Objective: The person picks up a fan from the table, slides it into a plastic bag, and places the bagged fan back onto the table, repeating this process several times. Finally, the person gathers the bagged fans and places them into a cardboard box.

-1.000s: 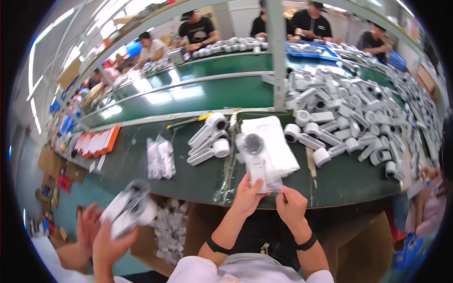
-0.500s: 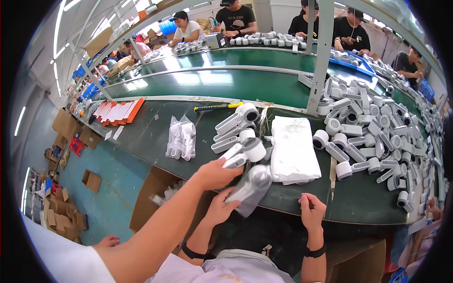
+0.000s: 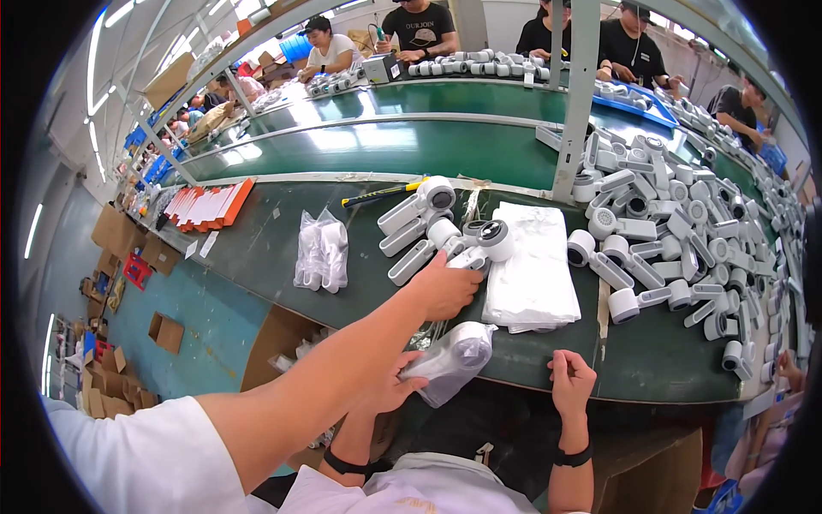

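Note:
My left hand (image 3: 396, 387) is closed round the handle end of a white handheld device (image 3: 437, 355) in a clear plastic bag. Its round head points up and right, over the table's front edge. My right hand (image 3: 572, 381) is held up at the edge, fingers curled and thumb pressed to them, with nothing visible in it. A co-worker's bare arm (image 3: 317, 368) reaches across from the left, above my left forearm. That person's hand (image 3: 449, 287) grips an unbagged white device (image 3: 495, 240) beside several similar ones (image 3: 411, 227).
White plastic bags (image 3: 531, 283) lie stacked right of the co-worker's hand. Bagged devices (image 3: 321, 253) and a yellow-black tool (image 3: 381, 194) are on the table. Many loose devices (image 3: 651, 231) pile up at right. A metal post (image 3: 578, 111) stands before the green conveyor (image 3: 368, 150).
The co-worker's hand has moved up and right, bringing the unbagged device to the bag stack's edge. In my left hand the bagged device has turned slightly, its head lower. My right hand has hardly moved.

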Available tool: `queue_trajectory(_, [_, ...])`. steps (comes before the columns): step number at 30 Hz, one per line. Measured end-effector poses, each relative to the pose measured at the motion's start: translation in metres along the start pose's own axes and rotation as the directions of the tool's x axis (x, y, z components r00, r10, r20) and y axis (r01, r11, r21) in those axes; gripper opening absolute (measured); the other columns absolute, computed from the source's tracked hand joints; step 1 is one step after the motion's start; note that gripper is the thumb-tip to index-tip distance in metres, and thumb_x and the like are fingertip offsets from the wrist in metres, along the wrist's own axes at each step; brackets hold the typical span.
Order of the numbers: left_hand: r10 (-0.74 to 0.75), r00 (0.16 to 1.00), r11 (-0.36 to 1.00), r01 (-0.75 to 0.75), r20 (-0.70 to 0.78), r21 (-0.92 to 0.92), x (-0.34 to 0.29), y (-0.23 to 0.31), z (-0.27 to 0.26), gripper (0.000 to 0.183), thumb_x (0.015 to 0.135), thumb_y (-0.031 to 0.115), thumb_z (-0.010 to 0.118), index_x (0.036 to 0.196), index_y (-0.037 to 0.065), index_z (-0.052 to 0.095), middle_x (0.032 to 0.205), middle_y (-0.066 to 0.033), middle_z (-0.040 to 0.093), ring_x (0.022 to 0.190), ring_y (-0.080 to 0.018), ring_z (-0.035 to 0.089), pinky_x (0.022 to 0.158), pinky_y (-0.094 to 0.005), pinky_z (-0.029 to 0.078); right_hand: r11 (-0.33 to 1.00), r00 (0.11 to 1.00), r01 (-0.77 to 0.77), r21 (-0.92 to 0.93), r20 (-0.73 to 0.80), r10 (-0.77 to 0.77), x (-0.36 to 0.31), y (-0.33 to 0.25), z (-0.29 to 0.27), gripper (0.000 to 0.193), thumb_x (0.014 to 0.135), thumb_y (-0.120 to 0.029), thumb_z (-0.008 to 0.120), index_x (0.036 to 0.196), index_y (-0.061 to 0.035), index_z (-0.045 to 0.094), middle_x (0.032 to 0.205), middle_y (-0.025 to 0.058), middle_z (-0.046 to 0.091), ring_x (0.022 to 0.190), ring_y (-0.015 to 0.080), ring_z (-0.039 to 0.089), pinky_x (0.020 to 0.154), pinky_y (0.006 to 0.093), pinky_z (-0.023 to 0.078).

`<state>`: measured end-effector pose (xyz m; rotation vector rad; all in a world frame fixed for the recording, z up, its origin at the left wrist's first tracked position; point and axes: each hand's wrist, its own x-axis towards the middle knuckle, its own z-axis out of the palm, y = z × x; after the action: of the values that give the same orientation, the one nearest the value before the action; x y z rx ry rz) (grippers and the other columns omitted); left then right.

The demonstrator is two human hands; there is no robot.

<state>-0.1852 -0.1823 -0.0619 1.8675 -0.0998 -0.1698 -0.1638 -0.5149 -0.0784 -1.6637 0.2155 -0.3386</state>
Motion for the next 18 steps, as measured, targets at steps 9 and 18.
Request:
queue_trajectory(9, [-0.072,0.996,0.994,0.076,0.043,-0.083,0.000,-0.019,-0.004,0.054,0.085,0.014,0.075,0.131,-0.001,0.051,0.114,-0.0040,0.061,0.103,-0.0115,0.056,0.091,-0.0284,0.046,0.999,1.000,0.009,-0.035,0.010,-0.009,0.000,0.001,-0.002,0.012,0.091,-0.008,0.063,0.090,0.0034,0.067,0.068,0.0009,0.063,0.056,0.0028,0.050,0.050,0.0196,0.038])
queue_trajectory(18, [-0.043,0.999,0.929,0.030,-0.026,-0.370,-0.004,0.005,-0.012,0.061,0.082,0.015,0.078,0.133,-0.001,0.049,0.117,-0.0030,0.060,0.105,-0.0111,0.057,0.092,-0.0290,0.047,0.994,0.997,0.069,-0.086,0.033,-0.066,-0.001,0.002,0.000,0.012,0.092,-0.008,0.062,0.090,0.0027,0.067,0.068,0.0010,0.063,0.055,0.0028,0.049,0.050,0.0196,0.038])
